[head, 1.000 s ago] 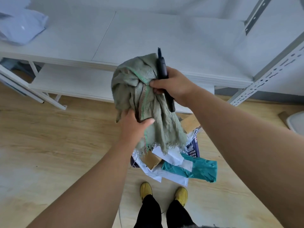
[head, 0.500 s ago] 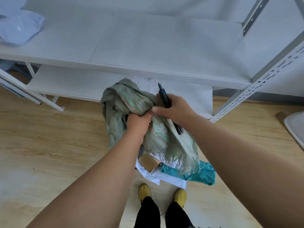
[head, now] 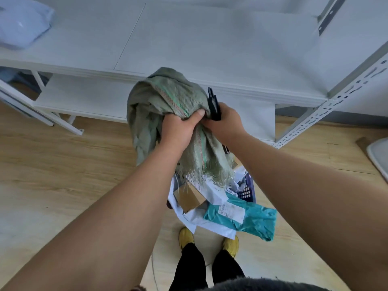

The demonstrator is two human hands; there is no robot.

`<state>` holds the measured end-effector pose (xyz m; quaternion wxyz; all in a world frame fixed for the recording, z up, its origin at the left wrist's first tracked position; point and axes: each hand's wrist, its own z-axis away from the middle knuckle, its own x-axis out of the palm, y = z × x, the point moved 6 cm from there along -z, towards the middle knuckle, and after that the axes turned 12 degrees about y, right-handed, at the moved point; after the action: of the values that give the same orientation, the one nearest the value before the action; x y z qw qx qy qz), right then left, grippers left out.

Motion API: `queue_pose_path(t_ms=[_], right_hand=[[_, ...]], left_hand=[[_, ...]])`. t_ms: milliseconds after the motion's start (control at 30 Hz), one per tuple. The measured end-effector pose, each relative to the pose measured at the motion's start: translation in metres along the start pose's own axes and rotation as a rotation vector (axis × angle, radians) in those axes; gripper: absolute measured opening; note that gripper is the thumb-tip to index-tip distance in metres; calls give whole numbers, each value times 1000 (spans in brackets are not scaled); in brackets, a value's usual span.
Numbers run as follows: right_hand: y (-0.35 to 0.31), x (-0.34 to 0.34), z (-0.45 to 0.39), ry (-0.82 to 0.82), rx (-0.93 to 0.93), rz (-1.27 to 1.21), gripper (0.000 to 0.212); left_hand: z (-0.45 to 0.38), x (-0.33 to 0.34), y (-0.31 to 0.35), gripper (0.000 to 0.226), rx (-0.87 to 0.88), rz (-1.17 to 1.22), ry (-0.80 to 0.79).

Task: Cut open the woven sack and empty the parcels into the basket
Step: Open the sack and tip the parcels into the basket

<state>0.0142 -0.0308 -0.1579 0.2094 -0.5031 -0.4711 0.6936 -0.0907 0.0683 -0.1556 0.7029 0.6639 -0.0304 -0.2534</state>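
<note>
The grey-green woven sack [head: 168,95] is crumpled into a bundle in front of the white shelf, its frayed cut edge hanging down. My left hand [head: 178,127] grips the bundle from the front. My right hand [head: 226,120] holds the sack too, together with a black cutter [head: 214,103] that sticks up beside it. Below on the floor, a purple basket [head: 247,190] is mostly hidden under parcels: a teal mailer [head: 252,219], a brown box [head: 189,198] and white mailers [head: 214,192].
A white metal shelf unit [head: 210,49] stands just behind the sack, with a slotted upright [head: 336,97] at the right. A pale blue bag [head: 19,28] lies on its top at the left. My yellow shoes [head: 185,238] stand just behind the parcels.
Both hands came together on the sack and bunched it tighter. The bundle dropped from shelf height half a second ago and has since risen slightly.
</note>
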Motion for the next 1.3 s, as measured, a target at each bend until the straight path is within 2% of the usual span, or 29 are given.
queue_pose_path(t_ms=[100,233,333,433,533,633,767,867,933,1000,1067,1167,1300], right_hand=[[-10,0,-5,20,-55,-33,27],[-5,3,-3,-16,-61,-3,21],[-7,1,-6,21,-91,-27,23],[-8,5,-7,-20,-81,11,20],[-12,2,-9,25,-84,-62,24],[-11,3,-6,1,-61,-20,24],[-15,-7,-9,89,-79,-65,31],[-13,-13,-13,111,-48,-1,33],[-15,-18,-15,129,-34,-29,35],[-20,-20,-15,96,-28,-65,36],[-24,-17,-13,11,-14,-88,30],[-28,-13,-10,-103,58,-237,15],[-31,0,-2,-287,181,-443,14]], left_hand=[[-6,-6,4,50,36,20,37],[-1,-6,-7,53,33,17,-53],[-3,-7,-7,44,62,43,-48],[-2,-7,-10,35,42,26,-61],[-2,-11,-5,27,69,38,-4],[1,-10,-5,32,46,16,-40],[5,-11,-1,16,87,22,-74],[12,-10,-11,35,88,-47,-127],[17,-11,-24,58,53,-131,-148],[21,-12,-39,77,22,-241,-151],[24,-10,-51,85,-23,-330,-191],[29,2,-56,76,-50,-329,-261],[27,17,-47,54,-124,-133,-195]])
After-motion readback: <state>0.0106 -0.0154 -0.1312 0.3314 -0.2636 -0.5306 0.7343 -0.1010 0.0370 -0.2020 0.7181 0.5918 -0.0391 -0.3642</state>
